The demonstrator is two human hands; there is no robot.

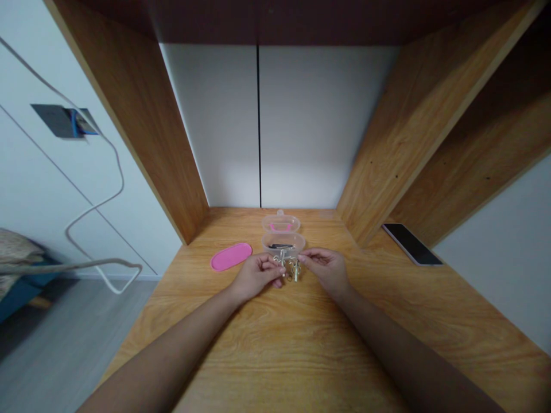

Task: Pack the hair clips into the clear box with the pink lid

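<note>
My left hand [258, 276] pinches a small silver metal piece [280, 258] above the wooden desktop [275, 338]. My right hand [328, 271] comes in from the other side, its fingertips on a small brass metal piece [295, 271]. The two pieces sit close together, and I cannot tell whether they are linked. Just behind them stands a clear plastic box [283, 244] with a dark metal object inside, its hinged clear lid [280, 222] lying open at the back. A pink oval tray [231, 256] lies to the left of my left hand.
A black smartphone [412, 244] lies at the desk's right edge. Wooden side panels [163, 143] and a white back wall [322, 126] enclose the desk. Off its left edge, a white cable [94, 218] hangs from a wall socket [64, 121] above a grey floor.
</note>
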